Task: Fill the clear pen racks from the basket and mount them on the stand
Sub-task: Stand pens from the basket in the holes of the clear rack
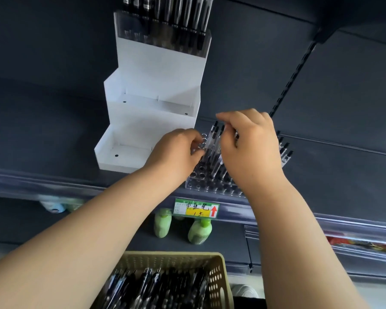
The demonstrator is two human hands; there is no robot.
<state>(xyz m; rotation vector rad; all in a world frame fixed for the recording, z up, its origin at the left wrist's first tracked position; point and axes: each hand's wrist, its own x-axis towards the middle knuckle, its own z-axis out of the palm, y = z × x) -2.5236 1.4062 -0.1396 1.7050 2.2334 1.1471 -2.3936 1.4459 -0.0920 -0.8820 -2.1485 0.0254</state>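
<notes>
— While both forearms reach up to the shelf (321, 170), the right hand (250, 148) arches over the clear rack (210, 184), fingertips down, pinching a slanted pen (212, 141).
— And the left hand (178, 148)?
— Curled at that rack's left edge; gripping or merely resting, nobody can tell.
— Around it?
— There's the white stand (152, 121) just left of the rack, the basket (218, 270) of pens well below, and a price tag (196, 208) under its front edge. That right hand hides the rack's middle.

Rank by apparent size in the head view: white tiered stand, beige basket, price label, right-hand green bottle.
1. White tiered stand.
2. Beige basket, cropped by frame.
3. Price label and green bottle: too alike to rank.
</notes>
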